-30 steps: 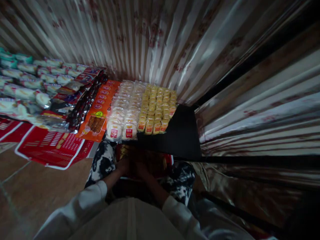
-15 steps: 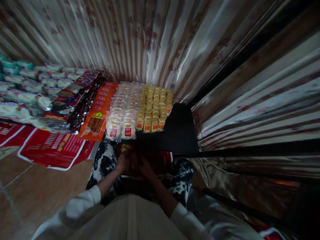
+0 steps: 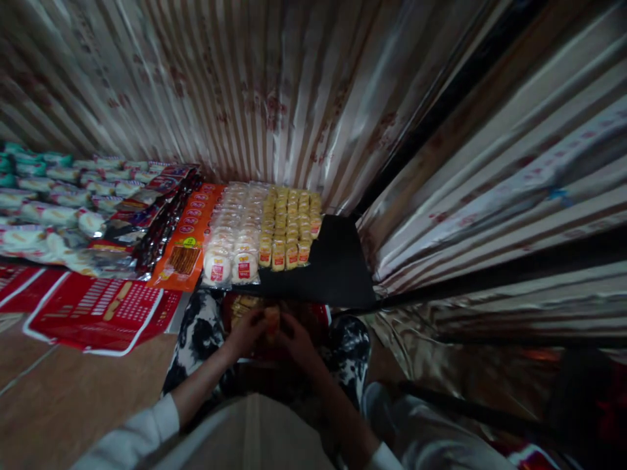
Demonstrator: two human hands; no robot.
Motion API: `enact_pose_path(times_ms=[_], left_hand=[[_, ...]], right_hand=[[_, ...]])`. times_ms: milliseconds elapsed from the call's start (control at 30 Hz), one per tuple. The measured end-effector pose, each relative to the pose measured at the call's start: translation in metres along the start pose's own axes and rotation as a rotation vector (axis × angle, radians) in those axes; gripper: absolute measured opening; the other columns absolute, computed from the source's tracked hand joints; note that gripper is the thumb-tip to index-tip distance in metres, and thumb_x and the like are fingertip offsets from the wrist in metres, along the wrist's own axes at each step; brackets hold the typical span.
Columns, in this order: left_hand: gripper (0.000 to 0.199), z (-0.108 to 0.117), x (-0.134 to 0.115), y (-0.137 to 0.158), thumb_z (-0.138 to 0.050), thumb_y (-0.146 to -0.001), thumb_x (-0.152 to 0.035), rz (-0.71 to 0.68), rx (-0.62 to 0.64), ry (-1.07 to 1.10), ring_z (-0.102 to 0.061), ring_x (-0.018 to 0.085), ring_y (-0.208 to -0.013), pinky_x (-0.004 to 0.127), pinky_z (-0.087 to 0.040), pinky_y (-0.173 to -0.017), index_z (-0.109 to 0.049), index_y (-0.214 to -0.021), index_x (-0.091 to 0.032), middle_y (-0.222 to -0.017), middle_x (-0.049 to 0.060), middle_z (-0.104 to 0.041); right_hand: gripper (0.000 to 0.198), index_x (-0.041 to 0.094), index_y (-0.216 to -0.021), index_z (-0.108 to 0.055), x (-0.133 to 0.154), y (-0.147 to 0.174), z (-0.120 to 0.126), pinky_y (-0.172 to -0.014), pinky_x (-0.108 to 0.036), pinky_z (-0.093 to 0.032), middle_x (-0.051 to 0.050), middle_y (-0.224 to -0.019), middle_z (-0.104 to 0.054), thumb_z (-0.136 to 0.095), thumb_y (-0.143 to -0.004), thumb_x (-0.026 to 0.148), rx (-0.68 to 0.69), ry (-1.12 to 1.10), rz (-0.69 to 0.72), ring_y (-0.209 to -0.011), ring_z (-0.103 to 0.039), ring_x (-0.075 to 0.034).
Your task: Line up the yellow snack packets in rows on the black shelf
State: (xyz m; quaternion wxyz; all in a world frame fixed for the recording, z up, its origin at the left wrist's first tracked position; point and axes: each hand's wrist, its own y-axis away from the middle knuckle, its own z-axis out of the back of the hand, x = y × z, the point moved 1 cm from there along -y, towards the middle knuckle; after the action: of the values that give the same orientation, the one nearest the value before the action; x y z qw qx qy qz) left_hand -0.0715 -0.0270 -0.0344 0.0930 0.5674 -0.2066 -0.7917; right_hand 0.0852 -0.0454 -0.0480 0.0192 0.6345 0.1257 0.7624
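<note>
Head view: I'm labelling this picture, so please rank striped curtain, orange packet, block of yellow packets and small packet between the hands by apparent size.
1. Striped curtain
2. Orange packet and block of yellow packets: too alike to rank
3. Small packet between left hand and right hand

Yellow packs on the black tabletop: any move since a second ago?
No. The yellow packs sit at the same place on the black tabletop, beside the white packs.

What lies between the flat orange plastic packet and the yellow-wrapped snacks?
The head view shows two columns of clear-wrapped round white snacks between the orange packet and yellow-wrapped snacks.
</note>
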Motion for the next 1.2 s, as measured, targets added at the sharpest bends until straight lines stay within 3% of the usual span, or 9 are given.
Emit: enact_pose_path(times_ms=[300, 467, 533, 667, 833, 1067, 1200], left_hand=[[0.027, -0.018, -0.074, -0.003, -0.052, -0.079, -0.029, -0.317, -0.049, -0.134, -0.059, 0.018, -0.097, 0.031, -0.046, -0.089, -0.060, -0.103, -0.018, -0.104, 0.006, -0.065], [0.031, -0.048, -0.106, -0.019, -0.047, -0.081, -0.024, -0.525, -0.088, 0.033, -0.060, 0.017, -0.095, 0.031, -0.050, -0.085, -0.053, -0.111, -0.015, -0.112, 0.012, -0.058], [0.034, -0.063, -0.114, -0.029, -0.047, -0.081, -0.024, -0.563, -0.052, 0.123, -0.057, 0.019, -0.104, 0.033, -0.051, -0.084, -0.052, -0.114, -0.015, -0.120, 0.014, -0.053], [0.039, -0.091, -0.130, -0.054, -0.045, -0.081, -0.023, -0.466, 0.014, 0.148, -0.041, 0.023, -0.126, 0.037, -0.044, -0.097, -0.052, -0.119, -0.016, -0.136, 0.013, -0.043], [0.048, -0.106, -0.145, -0.089, -0.042, -0.081, -0.022, -0.316, -0.008, 0.048, -0.029, 0.022, -0.133, 0.037, -0.021, -0.112, -0.047, -0.127, -0.011, -0.141, 0.012, -0.039], [0.059, -0.116, -0.154, -0.115, -0.040, -0.081, -0.022, -0.318, -0.023, 0.099, -0.023, 0.020, -0.136, 0.033, -0.016, -0.114, -0.032, -0.137, -0.009, -0.146, 0.011, -0.028], [0.059, -0.121, -0.156, -0.124, -0.040, -0.081, -0.019, -0.340, -0.040, 0.087, -0.020, 0.021, -0.137, 0.034, -0.015, -0.115, -0.031, -0.138, -0.012, -0.146, 0.009, -0.030]], right_hand=[[0.032, 0.024, -0.105, -0.062, 0.044, -0.009, 0.046, -0.089, -0.037, -0.048, -0.003, -0.105, -0.067, -0.059, -0.074, 0.030, -0.158, 0.011, 0.093, -0.098, -0.061, -0.023], [0.037, 0.019, -0.102, -0.060, 0.050, -0.041, 0.086, -0.082, -0.037, -0.051, -0.006, -0.094, -0.069, -0.063, -0.069, 0.036, -0.401, -0.125, 0.137, -0.087, -0.064, -0.022], [0.042, 0.017, -0.102, -0.059, 0.049, -0.060, 0.101, -0.080, -0.036, -0.052, -0.007, -0.092, -0.069, -0.065, -0.066, 0.038, -0.487, -0.172, 0.141, -0.085, -0.064, -0.022], [0.045, 0.016, -0.099, -0.060, 0.046, -0.099, 0.122, -0.078, -0.036, -0.051, -0.008, -0.091, -0.069, -0.067, -0.060, 0.038, -0.560, -0.176, 0.152, -0.083, -0.064, -0.022], [0.045, 0.016, -0.099, -0.061, 0.041, -0.141, 0.134, -0.076, -0.036, -0.052, -0.008, -0.090, -0.069, -0.065, -0.061, 0.039, -0.583, -0.102, 0.141, -0.079, -0.064, -0.022], [0.044, 0.016, -0.104, -0.061, 0.040, -0.178, 0.142, -0.078, -0.036, -0.050, -0.008, -0.093, -0.068, -0.060, -0.068, 0.040, -0.573, 0.029, 0.199, -0.085, -0.063, -0.022], [0.041, 0.019, -0.105, -0.062, 0.040, -0.188, 0.141, -0.080, -0.036, -0.050, -0.006, -0.094, -0.068, -0.059, -0.070, 0.039, -0.537, 0.095, 0.231, -0.087, -0.062, -0.022]])
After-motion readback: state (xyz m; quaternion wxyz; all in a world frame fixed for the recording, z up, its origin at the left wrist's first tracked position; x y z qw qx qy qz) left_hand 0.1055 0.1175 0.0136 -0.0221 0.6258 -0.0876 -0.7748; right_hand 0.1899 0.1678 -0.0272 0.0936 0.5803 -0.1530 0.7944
